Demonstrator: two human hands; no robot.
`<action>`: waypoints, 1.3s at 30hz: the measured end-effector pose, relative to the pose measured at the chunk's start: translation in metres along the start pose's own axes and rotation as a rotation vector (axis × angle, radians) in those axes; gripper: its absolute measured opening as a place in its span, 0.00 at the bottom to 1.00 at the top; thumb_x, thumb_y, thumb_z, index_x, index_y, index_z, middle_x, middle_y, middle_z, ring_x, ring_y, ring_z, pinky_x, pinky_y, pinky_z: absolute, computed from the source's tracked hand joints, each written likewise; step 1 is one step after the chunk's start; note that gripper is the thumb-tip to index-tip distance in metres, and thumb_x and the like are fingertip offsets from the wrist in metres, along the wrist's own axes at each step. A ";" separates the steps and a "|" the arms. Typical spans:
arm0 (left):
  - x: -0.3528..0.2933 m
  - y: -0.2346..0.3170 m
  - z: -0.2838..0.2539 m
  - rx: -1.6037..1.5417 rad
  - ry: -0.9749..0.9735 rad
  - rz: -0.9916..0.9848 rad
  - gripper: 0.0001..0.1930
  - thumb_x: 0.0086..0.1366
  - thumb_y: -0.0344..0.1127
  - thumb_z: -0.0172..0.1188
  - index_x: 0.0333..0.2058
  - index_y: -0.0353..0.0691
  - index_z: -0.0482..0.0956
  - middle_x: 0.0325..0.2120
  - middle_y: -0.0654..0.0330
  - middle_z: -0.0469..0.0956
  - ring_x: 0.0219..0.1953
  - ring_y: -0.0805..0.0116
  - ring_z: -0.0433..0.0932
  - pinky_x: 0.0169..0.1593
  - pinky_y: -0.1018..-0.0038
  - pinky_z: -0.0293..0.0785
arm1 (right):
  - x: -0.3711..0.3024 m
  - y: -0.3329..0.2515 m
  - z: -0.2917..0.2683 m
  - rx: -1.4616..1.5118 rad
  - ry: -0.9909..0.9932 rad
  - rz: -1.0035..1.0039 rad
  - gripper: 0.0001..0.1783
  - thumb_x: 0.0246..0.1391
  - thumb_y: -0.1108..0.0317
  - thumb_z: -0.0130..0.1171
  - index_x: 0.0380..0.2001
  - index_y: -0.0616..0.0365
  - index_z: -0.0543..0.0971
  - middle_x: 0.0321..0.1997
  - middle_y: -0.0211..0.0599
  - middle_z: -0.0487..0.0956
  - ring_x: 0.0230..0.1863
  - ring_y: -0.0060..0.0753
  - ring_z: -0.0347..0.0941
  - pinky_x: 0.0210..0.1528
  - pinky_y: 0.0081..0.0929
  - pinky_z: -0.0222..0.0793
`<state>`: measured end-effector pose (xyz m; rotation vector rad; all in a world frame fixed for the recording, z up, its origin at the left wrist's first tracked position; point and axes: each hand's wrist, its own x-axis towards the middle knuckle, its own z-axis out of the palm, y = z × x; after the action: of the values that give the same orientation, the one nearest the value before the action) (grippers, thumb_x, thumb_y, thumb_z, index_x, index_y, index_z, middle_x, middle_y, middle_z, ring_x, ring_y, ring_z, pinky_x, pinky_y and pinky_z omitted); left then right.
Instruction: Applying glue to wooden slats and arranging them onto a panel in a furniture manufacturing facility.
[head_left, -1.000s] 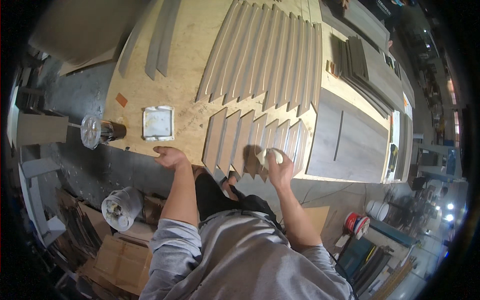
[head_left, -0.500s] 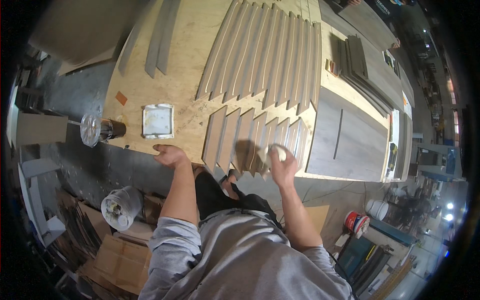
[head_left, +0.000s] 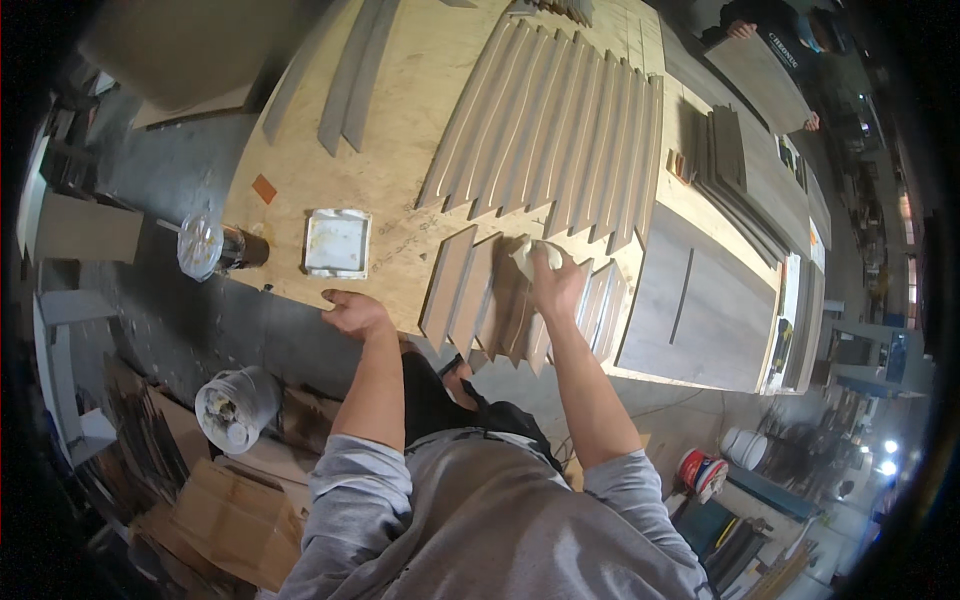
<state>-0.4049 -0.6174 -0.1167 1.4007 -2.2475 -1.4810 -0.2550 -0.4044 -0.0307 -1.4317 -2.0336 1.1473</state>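
Note:
My right hand [head_left: 558,285] is wrapped around a cream-coloured glue bottle [head_left: 523,256], tilted over the far ends of a short row of wooden strips [head_left: 450,285]. The bottle's tip cannot be made out. Several of these strips stand side by side with slanted ends. Beyond them lies a row of longer wooden strips [head_left: 545,130], with thin pale glue lines along them. At the near edge of the plywood table [head_left: 395,255], my left hand [head_left: 355,312] rests with its fingers loosely stretched and nothing visible in it.
A white square tray [head_left: 337,243] and a lidded drink cup [head_left: 215,248] stand left on the table. Grey boards [head_left: 690,290] lie to the right. At far right another person's hands [head_left: 742,30] hold a panel. A white bucket [head_left: 238,405] stands on the floor.
My right hand has moved away from me and slightly left with the glue bottle, along the short strips. My left hand stays at the table edge. The view has shifted a little.

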 end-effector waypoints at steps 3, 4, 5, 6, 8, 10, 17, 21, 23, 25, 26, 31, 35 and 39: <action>0.000 0.001 0.000 0.029 0.007 -0.005 0.34 0.74 0.58 0.44 0.54 0.25 0.68 0.48 0.32 0.78 0.50 0.35 0.79 0.53 0.52 0.76 | -0.005 0.016 0.003 0.058 0.020 -0.063 0.20 0.62 0.61 0.63 0.45 0.71 0.83 0.30 0.44 0.85 0.32 0.25 0.80 0.37 0.28 0.75; -0.002 0.002 -0.001 0.056 0.017 -0.008 0.33 0.74 0.58 0.44 0.54 0.26 0.68 0.48 0.32 0.78 0.50 0.36 0.79 0.53 0.52 0.76 | -0.009 0.017 0.001 0.057 0.018 -0.063 0.20 0.62 0.61 0.63 0.45 0.71 0.83 0.30 0.44 0.85 0.32 0.25 0.80 0.37 0.28 0.75; -0.002 0.002 0.000 0.057 0.018 -0.009 0.33 0.74 0.58 0.44 0.54 0.26 0.68 0.48 0.32 0.78 0.50 0.36 0.79 0.53 0.52 0.76 | -0.015 0.018 -0.001 0.101 -0.021 0.028 0.20 0.62 0.61 0.62 0.45 0.71 0.82 0.30 0.44 0.85 0.33 0.25 0.80 0.37 0.28 0.75; -0.002 0.002 0.000 0.040 0.017 -0.009 0.33 0.74 0.58 0.44 0.54 0.26 0.68 0.48 0.33 0.78 0.51 0.36 0.79 0.53 0.52 0.76 | -0.022 0.015 -0.005 0.143 -0.061 0.119 0.20 0.62 0.61 0.62 0.45 0.71 0.82 0.31 0.44 0.85 0.33 0.26 0.80 0.37 0.28 0.75; -0.002 0.002 -0.001 0.026 0.021 -0.010 0.33 0.74 0.58 0.45 0.54 0.26 0.68 0.49 0.33 0.78 0.51 0.36 0.79 0.54 0.53 0.76 | -0.040 0.001 -0.016 0.082 -0.083 0.107 0.20 0.61 0.60 0.61 0.46 0.68 0.83 0.32 0.46 0.85 0.34 0.30 0.81 0.40 0.31 0.75; -0.006 0.006 -0.002 -0.058 -0.009 -0.010 0.33 0.74 0.58 0.44 0.55 0.26 0.68 0.49 0.32 0.78 0.52 0.36 0.78 0.55 0.53 0.76 | -0.057 0.008 -0.021 0.071 -0.092 0.079 0.21 0.61 0.58 0.60 0.47 0.65 0.84 0.34 0.49 0.86 0.37 0.34 0.82 0.43 0.33 0.76; -0.013 0.016 -0.009 0.038 -0.051 -0.041 0.34 0.74 0.59 0.43 0.56 0.25 0.67 0.50 0.32 0.77 0.53 0.37 0.78 0.57 0.53 0.75 | -0.102 0.031 -0.026 0.036 -0.156 0.121 0.18 0.61 0.60 0.61 0.42 0.66 0.85 0.30 0.45 0.85 0.33 0.27 0.81 0.38 0.27 0.76; -0.011 0.016 -0.007 0.027 -0.044 -0.048 0.35 0.74 0.59 0.43 0.56 0.25 0.67 0.49 0.31 0.78 0.52 0.37 0.78 0.57 0.53 0.75 | -0.113 0.033 -0.023 -0.051 -0.207 0.073 0.19 0.61 0.57 0.63 0.43 0.64 0.86 0.30 0.46 0.85 0.34 0.29 0.83 0.39 0.29 0.76; -0.008 0.012 -0.005 0.026 -0.036 -0.056 0.35 0.74 0.59 0.43 0.56 0.25 0.67 0.49 0.31 0.78 0.52 0.37 0.78 0.57 0.54 0.75 | -0.113 0.028 -0.027 -0.079 -0.272 0.112 0.19 0.61 0.56 0.64 0.43 0.63 0.86 0.31 0.46 0.86 0.34 0.31 0.83 0.40 0.30 0.77; -0.006 0.009 -0.002 -0.007 0.012 0.023 0.34 0.74 0.58 0.44 0.55 0.25 0.68 0.48 0.31 0.78 0.52 0.36 0.78 0.56 0.53 0.75 | -0.109 0.026 -0.031 -0.035 -0.269 0.167 0.19 0.61 0.57 0.63 0.45 0.62 0.85 0.32 0.47 0.86 0.36 0.31 0.83 0.41 0.31 0.77; -0.004 0.008 -0.001 -0.012 0.015 0.021 0.34 0.74 0.58 0.44 0.55 0.25 0.68 0.48 0.31 0.78 0.52 0.36 0.78 0.56 0.53 0.75 | -0.102 0.023 -0.031 -0.035 -0.271 0.161 0.19 0.61 0.57 0.63 0.45 0.62 0.85 0.32 0.47 0.86 0.36 0.31 0.83 0.41 0.31 0.77; -0.006 0.011 -0.005 -0.028 0.002 -0.039 0.32 0.74 0.57 0.45 0.54 0.27 0.69 0.48 0.33 0.78 0.50 0.36 0.79 0.54 0.52 0.76 | -0.045 -0.012 -0.015 0.046 -0.077 -0.010 0.20 0.61 0.59 0.63 0.45 0.66 0.84 0.31 0.43 0.86 0.34 0.27 0.81 0.38 0.30 0.76; -0.003 0.003 0.001 -0.097 -0.033 -0.016 0.32 0.74 0.58 0.44 0.55 0.28 0.69 0.48 0.33 0.79 0.51 0.36 0.79 0.54 0.52 0.76 | -0.015 -0.026 0.010 0.057 -0.091 -0.053 0.20 0.62 0.59 0.62 0.45 0.67 0.84 0.30 0.40 0.85 0.32 0.26 0.80 0.38 0.29 0.75; -0.004 0.007 -0.002 -0.056 -0.014 -0.035 0.32 0.74 0.58 0.43 0.55 0.29 0.68 0.47 0.34 0.79 0.51 0.37 0.79 0.54 0.53 0.76 | -0.010 -0.035 0.024 0.041 -0.134 0.025 0.19 0.64 0.61 0.62 0.47 0.67 0.82 0.30 0.39 0.85 0.32 0.19 0.78 0.36 0.22 0.73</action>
<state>-0.4059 -0.6149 -0.1082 1.4254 -2.1824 -1.5566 -0.2879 -0.4271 -0.0155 -1.3986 -2.0736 1.3204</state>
